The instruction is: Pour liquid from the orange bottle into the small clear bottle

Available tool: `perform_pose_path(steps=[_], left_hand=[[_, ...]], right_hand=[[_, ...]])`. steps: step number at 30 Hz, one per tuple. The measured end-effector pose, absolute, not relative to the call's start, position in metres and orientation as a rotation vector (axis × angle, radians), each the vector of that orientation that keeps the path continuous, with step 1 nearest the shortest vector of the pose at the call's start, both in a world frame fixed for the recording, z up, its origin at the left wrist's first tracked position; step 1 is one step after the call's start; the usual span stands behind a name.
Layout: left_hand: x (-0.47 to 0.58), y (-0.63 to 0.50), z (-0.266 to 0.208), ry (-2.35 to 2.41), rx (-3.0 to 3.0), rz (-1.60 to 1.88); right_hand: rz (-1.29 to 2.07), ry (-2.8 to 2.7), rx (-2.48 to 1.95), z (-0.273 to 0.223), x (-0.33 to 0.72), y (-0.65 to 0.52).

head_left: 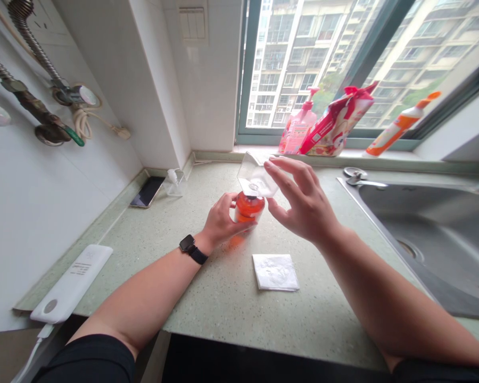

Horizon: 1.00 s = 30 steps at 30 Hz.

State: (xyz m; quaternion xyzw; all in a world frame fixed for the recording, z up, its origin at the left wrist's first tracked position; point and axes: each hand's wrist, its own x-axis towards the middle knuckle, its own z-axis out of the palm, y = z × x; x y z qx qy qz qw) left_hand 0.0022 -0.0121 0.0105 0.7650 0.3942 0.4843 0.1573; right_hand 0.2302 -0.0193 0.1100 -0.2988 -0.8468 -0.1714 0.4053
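Observation:
On the counter, my left hand (223,218) is wrapped around the side of a bottle of orange-red liquid (248,207). Over the bottle's dark neck sits a clear, angular plastic piece (255,181), wide at the top, with a small round spot at its base. My right hand (303,199) is at the right side of that piece, fingers spread, the index fingertip at its upper rim. Whether the fingertip presses on it, I cannot tell. In front of the bottle lies a folded white tissue (276,272).
At the left are a phone (147,191), a small clear container with a white top (173,183) and a white power bank (72,284). A metal sink (443,239) is at the right. A pink pump bottle (297,127), red bag (337,122) and orange-white bottle (397,127) line the windowsill.

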Motion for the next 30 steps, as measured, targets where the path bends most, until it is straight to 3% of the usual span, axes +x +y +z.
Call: perform_pose_path(steps=[30], left_hand=[[0.0003,-0.0089,0.0093,1.142,2.183,1.403]], right_hand=[[-0.390,-2.109,-0.841,0.1086,0.2343,-0.0159]])
